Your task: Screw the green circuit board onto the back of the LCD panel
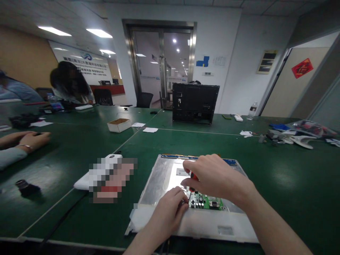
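A flat display panel (153, 189) with a silvery metal back lies on the table before me. Fixed to it is a green circuit board (205, 201), and a blue strip board (174, 157) runs along its far edge. My right hand (216, 175) is closed around the red handle of a screwdriver (193, 179), held upright over the board's left part. Low at the board's left edge, my left hand (172, 205) rests with curled fingers near the screwdriver's shaft. What those fingers pinch, if anything, is hidden. The screwdriver's tip is not clearly visible.
Left of the panel lie a white phone-like object (111, 159) and a blurred-out item. A black monitor housing (196, 103) stands beyond, near a small open box (119, 125). Clutter (287, 136) lies right. Another person's hands (32, 140) rest at the left.
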Motion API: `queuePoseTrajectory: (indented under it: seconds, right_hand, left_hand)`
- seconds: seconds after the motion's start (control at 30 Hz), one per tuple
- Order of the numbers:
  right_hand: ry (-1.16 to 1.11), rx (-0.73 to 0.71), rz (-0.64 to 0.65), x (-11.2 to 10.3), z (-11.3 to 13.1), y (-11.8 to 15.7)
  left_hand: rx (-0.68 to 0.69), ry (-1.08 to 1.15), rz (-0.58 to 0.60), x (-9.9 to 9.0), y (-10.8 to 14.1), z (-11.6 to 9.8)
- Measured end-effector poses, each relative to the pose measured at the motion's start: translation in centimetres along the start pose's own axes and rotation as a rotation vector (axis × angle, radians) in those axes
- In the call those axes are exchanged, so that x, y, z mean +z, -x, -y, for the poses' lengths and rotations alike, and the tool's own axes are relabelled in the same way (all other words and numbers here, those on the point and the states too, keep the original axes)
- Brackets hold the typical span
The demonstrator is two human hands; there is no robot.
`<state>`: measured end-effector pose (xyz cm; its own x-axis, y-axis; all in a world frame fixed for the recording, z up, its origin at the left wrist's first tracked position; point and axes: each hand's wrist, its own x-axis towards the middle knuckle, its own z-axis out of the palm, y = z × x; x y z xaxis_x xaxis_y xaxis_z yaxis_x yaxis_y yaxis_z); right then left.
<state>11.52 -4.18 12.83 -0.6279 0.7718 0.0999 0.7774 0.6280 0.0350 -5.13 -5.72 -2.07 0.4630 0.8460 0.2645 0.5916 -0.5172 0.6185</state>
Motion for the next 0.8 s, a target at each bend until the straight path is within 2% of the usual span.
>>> queuePoseTrajectory:
  seconds: [0.27, 0.5, 0.7, 0.8]
  right_hand:
    - [-0.055, -0.105, -0.004, -0.14, 0.08, 0.46]
    - [-0.012, -0.038, -0.008, 0.22, -0.01, 0.07]
    - [-0.073, -0.123, -0.003, -0.20, 0.15, 0.53]
    - [-0.061, -0.098, 0.009, -0.26, 0.18, 0.43]
  left_hand:
    - [0.031, 0.016, -0.003, 0.31, 0.05, 0.38]
    - [0.025, -0.004, -0.011, 0.12, 0.08, 0.22]
    - [0.035, 0.025, 0.004, 0.20, 0.05, 0.28]
    - [0.029, 0.006, -0.014, 0.36, 0.07, 0.51]
